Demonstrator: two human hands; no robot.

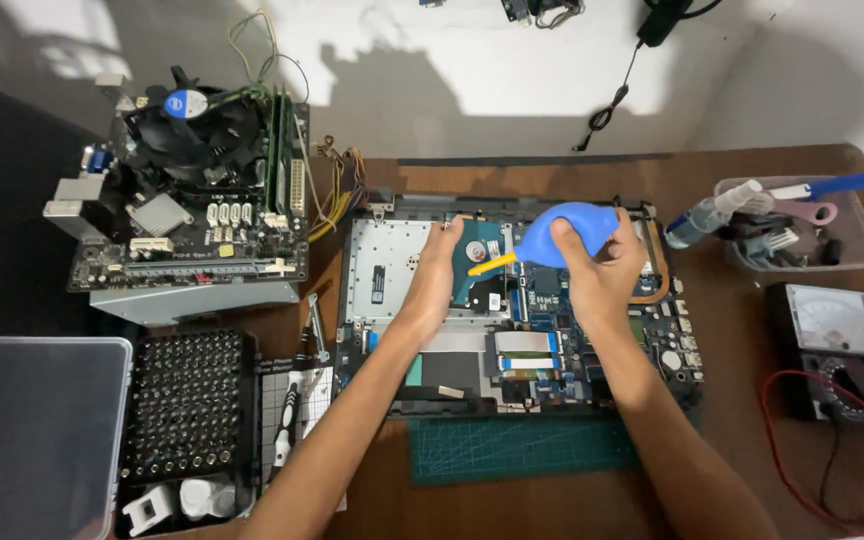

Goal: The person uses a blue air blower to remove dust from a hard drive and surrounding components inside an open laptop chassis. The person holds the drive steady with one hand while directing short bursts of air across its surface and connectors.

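Nearest the camera, a green cutting mat (pixel 512 448) lies on the brown bench (pixel 772 460), touching the near edge of the opened laptop (pixel 592 340) — that's our landmark. Left of the laptop, a black tray of screwdriver bits (pixel 187 405) sits beside a clear plastic box (pixel 32 430). Right of the laptop, an analog multimeter (pixel 832 335) with red leads.

Over the laptop now — the left hand (pixel 434 275) rests flat on the silver drive bay, fingers stretched out and holding nothing. The right hand (pixel 602 275) has its fingers wrapped around a blue rubber air blower (pixel 567 232), the yellow nozzle pointing left at the hard drive (pixel 482 262), just beside the left hand.

Further back, left of the laptop, a desktop motherboard (pixel 192 210) with its fan; far right, a clear tub of tools (pixel 802 235).
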